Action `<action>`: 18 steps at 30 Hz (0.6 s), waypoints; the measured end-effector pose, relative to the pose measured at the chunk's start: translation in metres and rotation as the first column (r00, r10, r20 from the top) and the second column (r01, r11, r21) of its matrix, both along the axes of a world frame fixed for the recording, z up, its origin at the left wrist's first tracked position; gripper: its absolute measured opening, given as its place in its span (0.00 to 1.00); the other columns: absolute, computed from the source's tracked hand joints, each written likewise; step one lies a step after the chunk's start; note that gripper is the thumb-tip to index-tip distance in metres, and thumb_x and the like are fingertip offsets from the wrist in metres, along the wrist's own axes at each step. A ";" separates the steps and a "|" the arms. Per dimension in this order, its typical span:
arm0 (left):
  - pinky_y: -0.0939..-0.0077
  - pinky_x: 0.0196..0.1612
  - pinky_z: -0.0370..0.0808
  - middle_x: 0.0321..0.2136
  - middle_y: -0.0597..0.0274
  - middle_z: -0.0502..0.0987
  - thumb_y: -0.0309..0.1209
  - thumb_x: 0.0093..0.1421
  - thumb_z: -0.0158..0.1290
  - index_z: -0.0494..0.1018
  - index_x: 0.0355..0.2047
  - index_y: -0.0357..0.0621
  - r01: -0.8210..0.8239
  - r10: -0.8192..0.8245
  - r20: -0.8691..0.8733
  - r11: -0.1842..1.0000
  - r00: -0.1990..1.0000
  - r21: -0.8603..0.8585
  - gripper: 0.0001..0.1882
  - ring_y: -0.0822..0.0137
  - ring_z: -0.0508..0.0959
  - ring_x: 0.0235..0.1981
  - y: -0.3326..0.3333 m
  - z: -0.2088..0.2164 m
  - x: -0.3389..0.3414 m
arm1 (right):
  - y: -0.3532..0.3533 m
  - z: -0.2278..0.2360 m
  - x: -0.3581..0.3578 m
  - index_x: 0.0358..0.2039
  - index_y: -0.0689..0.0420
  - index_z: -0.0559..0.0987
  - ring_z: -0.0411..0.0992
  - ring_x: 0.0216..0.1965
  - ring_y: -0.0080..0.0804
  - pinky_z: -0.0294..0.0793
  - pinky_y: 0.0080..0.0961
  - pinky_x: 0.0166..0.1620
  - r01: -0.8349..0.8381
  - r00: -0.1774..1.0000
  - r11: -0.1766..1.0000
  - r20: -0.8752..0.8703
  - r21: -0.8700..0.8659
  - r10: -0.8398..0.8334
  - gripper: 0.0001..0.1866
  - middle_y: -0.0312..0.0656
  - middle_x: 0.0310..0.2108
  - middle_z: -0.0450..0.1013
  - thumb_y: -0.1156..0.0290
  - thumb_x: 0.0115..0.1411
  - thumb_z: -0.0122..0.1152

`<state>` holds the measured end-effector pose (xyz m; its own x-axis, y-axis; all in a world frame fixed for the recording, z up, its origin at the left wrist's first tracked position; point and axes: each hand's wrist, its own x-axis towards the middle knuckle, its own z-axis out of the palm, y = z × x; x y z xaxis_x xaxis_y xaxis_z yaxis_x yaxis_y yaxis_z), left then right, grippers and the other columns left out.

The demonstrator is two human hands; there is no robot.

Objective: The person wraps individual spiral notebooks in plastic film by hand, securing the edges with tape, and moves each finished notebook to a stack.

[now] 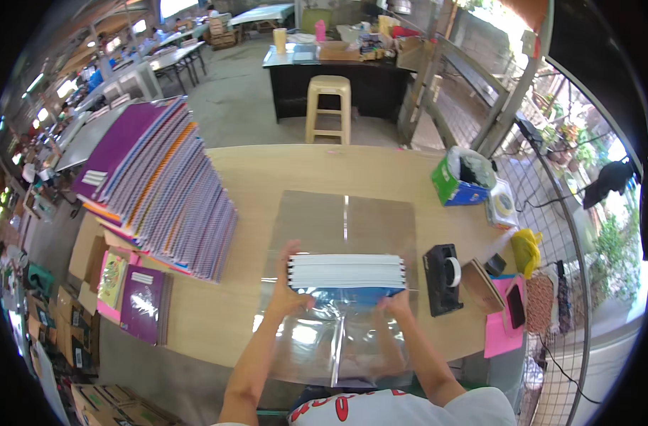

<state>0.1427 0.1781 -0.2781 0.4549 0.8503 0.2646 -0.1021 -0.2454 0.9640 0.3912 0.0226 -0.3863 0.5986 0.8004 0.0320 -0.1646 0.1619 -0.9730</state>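
A stack of several notebooks (347, 272) stands in the middle of the table, white page edges showing and a blue cover at its near side. My left hand (290, 295) grips its left end, thumb at the near face and fingers up along the side. At the right end, my right hand (397, 301) is closed on the same stack, its fingers partly hidden. Beneath the stack lies a clear plastic sheet (310, 216), with a shiny strip running down its middle. Its near part reaches the table's front edge, under my forearms.
A tall leaning pile of spiral notebooks (168, 192) stands at left, with purple notebooks (143, 305) near it. To the right are a black tape dispenser (441, 284), a brown box (483, 285), a phone (515, 307), a yellow bag (526, 252) and a green-blue carton (460, 177).
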 end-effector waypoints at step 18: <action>0.65 0.49 0.76 0.45 0.53 0.78 0.31 0.31 0.77 0.63 0.56 0.39 -0.143 0.111 -0.108 0.922 0.988 -0.361 0.51 0.58 0.79 0.45 -0.046 0.040 0.008 | 0.019 0.104 0.025 0.53 0.67 0.70 0.75 0.46 0.38 0.77 0.36 0.49 0.036 0.958 0.995 0.287 -0.088 -0.009 0.50 0.48 0.45 0.76 0.62 0.30 0.87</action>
